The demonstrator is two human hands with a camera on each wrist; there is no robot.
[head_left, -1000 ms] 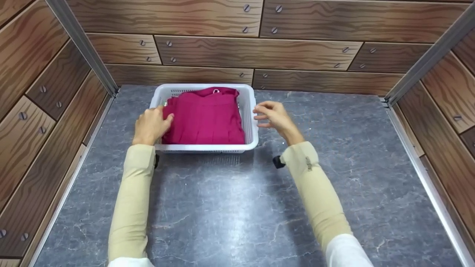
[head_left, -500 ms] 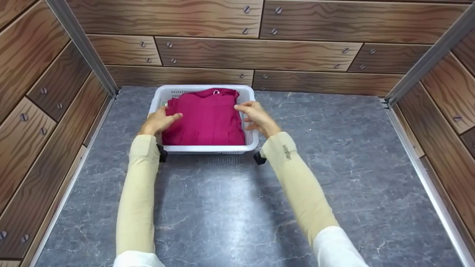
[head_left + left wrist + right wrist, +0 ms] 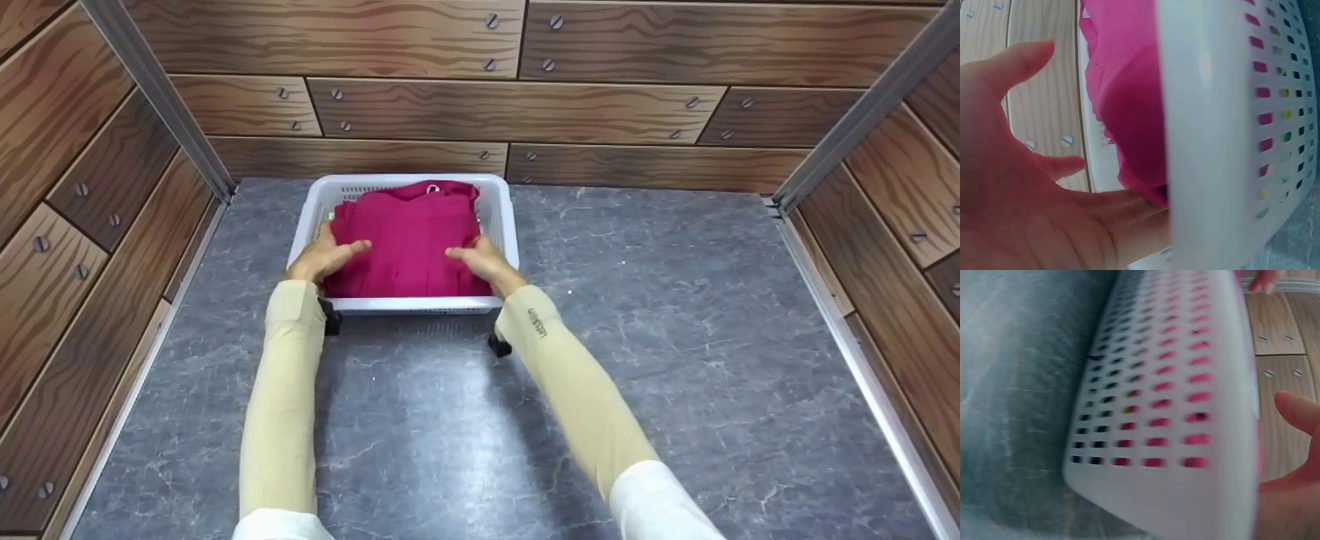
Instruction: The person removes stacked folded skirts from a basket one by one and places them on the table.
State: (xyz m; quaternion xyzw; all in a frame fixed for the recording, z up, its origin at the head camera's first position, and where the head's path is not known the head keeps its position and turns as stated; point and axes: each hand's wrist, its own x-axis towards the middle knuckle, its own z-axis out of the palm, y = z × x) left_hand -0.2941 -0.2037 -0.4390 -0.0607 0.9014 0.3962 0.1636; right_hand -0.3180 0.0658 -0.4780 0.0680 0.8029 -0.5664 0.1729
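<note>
A folded magenta garment [image 3: 405, 240] with pleats lies on top inside a white plastic basket [image 3: 416, 304]. My left hand [image 3: 319, 256] reaches in at the basket's left side. In the left wrist view, its fingers [image 3: 1129, 225] extend straight down beside the garment, with the thumb spread apart. My right hand [image 3: 486, 262] dips in at the opposite side, its thumb lying over the garment's right part. Its other fingers are hidden behind the basket wall [image 3: 1230, 439] in the right wrist view, where the thumb [image 3: 1297, 410] stands out.
Bits of yellow and green show through the basket's holes, low under the garment. The basket stands on a grey marbled floor [image 3: 675, 337] near the back wood-patterned wall [image 3: 420, 112]. Similar panels with metal edging rise on the left and right.
My right hand has moved left from outside the basket over its rim and down to the garment's right side. My left hand has shifted from the left rim inward beside the garment.
</note>
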